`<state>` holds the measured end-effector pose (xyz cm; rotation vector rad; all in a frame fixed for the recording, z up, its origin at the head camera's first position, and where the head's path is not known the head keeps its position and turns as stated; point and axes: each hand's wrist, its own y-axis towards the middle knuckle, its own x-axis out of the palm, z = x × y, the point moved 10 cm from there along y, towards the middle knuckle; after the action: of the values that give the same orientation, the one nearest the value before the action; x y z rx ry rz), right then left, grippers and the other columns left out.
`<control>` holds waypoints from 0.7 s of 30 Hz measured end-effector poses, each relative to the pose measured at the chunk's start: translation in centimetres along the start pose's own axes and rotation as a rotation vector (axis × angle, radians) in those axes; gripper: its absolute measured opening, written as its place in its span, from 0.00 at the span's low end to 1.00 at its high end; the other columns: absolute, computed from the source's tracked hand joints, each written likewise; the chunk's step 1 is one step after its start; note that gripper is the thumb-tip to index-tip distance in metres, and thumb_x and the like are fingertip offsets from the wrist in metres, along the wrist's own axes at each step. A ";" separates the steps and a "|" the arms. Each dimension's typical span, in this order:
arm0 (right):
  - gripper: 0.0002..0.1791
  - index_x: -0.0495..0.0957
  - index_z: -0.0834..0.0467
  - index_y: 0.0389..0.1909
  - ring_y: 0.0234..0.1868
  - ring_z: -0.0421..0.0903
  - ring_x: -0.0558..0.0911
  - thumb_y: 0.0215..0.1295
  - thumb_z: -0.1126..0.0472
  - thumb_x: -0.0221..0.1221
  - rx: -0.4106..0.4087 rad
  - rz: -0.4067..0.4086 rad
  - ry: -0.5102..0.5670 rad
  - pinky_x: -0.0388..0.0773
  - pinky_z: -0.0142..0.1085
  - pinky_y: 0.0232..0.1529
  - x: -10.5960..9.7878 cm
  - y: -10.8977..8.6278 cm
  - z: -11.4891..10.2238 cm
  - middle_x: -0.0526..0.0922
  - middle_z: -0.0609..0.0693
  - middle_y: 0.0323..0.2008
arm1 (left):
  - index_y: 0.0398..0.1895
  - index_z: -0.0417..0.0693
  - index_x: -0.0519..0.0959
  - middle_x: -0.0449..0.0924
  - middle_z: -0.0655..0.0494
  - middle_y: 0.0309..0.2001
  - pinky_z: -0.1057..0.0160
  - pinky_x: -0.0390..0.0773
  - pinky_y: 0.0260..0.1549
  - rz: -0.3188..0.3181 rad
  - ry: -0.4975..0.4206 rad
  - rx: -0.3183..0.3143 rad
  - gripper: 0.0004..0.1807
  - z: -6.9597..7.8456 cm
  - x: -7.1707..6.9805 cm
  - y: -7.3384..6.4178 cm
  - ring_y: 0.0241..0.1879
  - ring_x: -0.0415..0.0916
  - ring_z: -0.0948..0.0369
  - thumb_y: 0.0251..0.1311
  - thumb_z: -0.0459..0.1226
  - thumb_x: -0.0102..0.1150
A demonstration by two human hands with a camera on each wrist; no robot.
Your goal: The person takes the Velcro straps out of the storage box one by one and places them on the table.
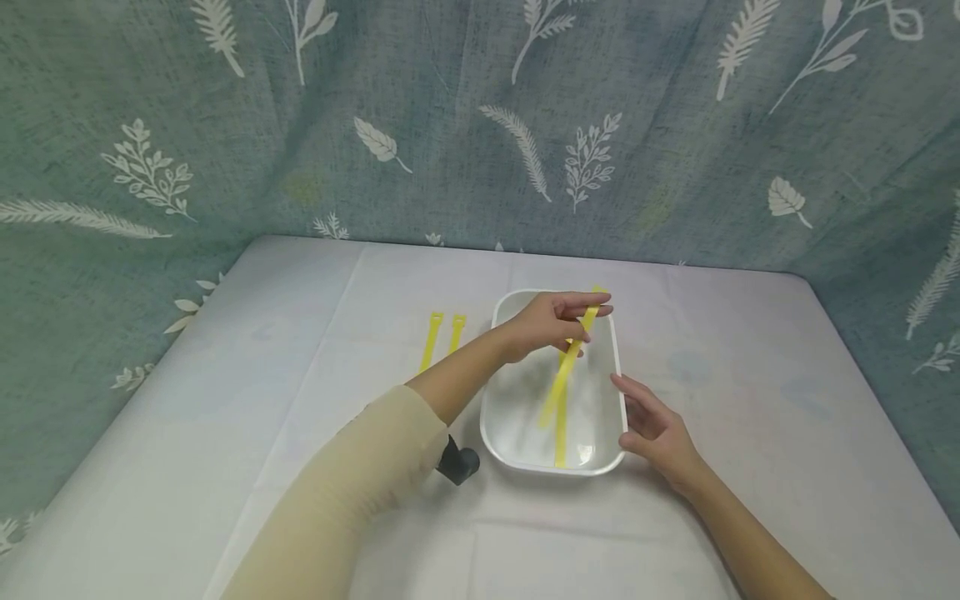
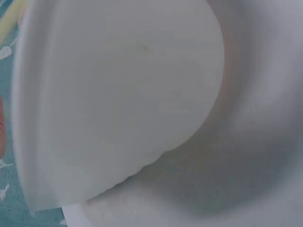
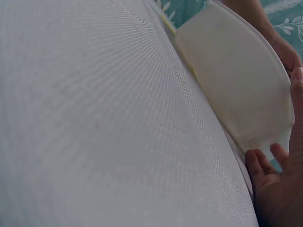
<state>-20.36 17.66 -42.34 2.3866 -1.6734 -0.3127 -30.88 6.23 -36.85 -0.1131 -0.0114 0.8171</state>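
Note:
In the head view my left hand is over a white rectangular container and pinches a flat yellow strap, which slants down toward the near side. Beneath it a second yellow strap lies lengthwise inside the container. My right hand holds the container's right side, thumb and fingers spread along the wall. In the right wrist view the fingertips rest against the container's outer side. The container's pale outer wall fills much of the left wrist view.
Two more yellow straps with slotted ends, a left one and a right one, lie left of the container, partly behind the left forearm. A small black object shows beside the sleeve. A patterned curtain hangs behind the white-covered table.

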 end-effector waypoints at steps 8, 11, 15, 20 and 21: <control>0.37 0.60 0.67 0.67 0.64 0.41 0.70 0.59 0.65 0.64 -0.011 -0.007 0.022 0.68 0.29 0.60 -0.2 0.0 -0.1 0.65 0.46 0.67 | 0.72 0.59 0.59 0.61 0.62 0.70 0.62 0.81 0.33 -0.040 -0.053 -0.038 0.42 0.3 -0.6 -0.5 0.52 0.79 0.56 0.55 0.23 0.58; 0.37 0.60 0.66 0.67 0.63 0.41 0.71 0.58 0.66 0.64 -0.004 -0.003 0.022 0.68 0.28 0.59 -0.3 0.0 0.1 0.66 0.43 0.66 | 0.73 0.63 0.54 0.53 0.64 0.73 0.60 0.82 0.37 -0.071 -0.039 -0.062 0.47 0.0 -0.9 -0.9 0.52 0.79 0.56 0.53 0.23 0.62; 0.37 0.61 0.64 0.68 0.62 0.40 0.71 0.58 0.66 0.64 -0.006 -0.010 0.029 0.68 0.28 0.59 -0.2 0.0 0.1 0.66 0.42 0.66 | 0.75 0.63 0.49 0.46 0.64 0.75 0.54 0.81 0.42 -0.078 -0.043 -0.066 0.52 -0.3 -1.8 -1.4 0.52 0.78 0.55 0.52 0.23 0.63; 0.37 0.62 0.64 0.68 0.62 0.38 0.71 0.58 0.63 0.65 0.013 -0.001 0.041 0.67 0.27 0.60 -0.1 -0.1 0.3 0.65 0.41 0.66 | 0.75 0.63 0.46 0.45 0.66 0.75 0.54 0.81 0.42 -0.055 -0.052 -0.055 0.54 0.0 -3.5 -2.4 0.51 0.79 0.53 0.51 0.23 0.63; 0.37 0.61 0.64 0.68 0.62 0.38 0.71 0.58 0.63 0.65 0.017 0.001 0.040 0.67 0.27 0.60 -0.1 -0.1 0.4 0.65 0.41 0.66 | 0.75 0.62 0.46 0.45 0.66 0.75 0.54 0.81 0.41 -0.050 -0.048 -0.052 0.54 0.2 -3.9 -2.6 0.50 0.80 0.53 0.51 0.23 0.63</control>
<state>-20.38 17.78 -42.75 2.3885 -1.6660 -0.2503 -31.67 1.67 -36.28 -0.1421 -0.0804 0.7691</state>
